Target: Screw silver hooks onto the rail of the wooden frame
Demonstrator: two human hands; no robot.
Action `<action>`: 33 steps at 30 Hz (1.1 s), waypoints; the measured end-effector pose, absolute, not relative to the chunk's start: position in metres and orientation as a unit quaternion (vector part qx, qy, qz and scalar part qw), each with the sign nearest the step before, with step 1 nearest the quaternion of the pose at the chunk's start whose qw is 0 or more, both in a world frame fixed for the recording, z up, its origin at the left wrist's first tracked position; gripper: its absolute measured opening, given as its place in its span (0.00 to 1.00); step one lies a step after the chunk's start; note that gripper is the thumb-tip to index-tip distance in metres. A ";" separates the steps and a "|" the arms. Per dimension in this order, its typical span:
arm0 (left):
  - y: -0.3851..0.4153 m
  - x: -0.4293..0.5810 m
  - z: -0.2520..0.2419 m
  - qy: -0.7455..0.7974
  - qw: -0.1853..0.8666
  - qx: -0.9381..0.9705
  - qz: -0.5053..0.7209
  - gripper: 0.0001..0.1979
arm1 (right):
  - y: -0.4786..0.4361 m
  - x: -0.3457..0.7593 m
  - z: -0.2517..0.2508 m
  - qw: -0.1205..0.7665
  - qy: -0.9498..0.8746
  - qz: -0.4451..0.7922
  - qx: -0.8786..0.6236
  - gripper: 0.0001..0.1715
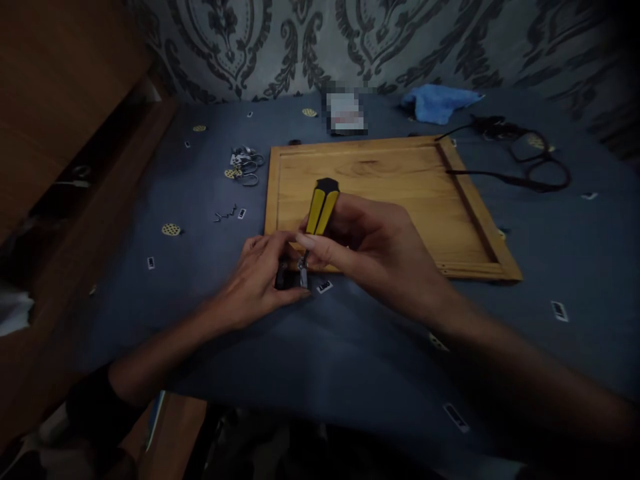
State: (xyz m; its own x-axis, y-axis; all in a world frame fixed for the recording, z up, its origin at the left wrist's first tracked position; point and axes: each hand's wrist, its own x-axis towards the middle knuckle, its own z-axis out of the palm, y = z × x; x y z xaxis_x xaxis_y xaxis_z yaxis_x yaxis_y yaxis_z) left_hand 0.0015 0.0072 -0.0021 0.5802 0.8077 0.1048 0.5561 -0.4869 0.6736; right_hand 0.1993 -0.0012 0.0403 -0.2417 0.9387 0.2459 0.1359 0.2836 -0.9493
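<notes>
My right hand is closed around the yellow-and-black handle of a screwdriver, tilted with its tip pointing down. The tip meets a small shiny metal piece at the near left corner of a wooden board with a raised frame. My left hand steadies this piece between thumb and fingers. Beside it, under the left fingers, is a small dark part. The exact kind of the metal piece cannot be made out, and the fingers partly hide the board's corner.
Several metal hooks lie in a pile left of the board, with a few screws nearer. Eyeglasses rest at the right, a blue cloth behind. A blurred packet stands near the patterned wall. Wooden furniture borders the left.
</notes>
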 end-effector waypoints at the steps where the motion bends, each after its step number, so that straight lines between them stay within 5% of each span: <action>1: 0.007 0.001 -0.002 0.409 0.303 0.836 0.207 0.27 | -0.002 0.199 0.039 0.461 -0.650 0.439 -0.414 0.16; 33: 0.007 0.002 -0.007 0.409 0.304 0.834 0.213 0.29 | -0.009 0.199 0.030 0.482 -0.598 0.486 -0.416 0.19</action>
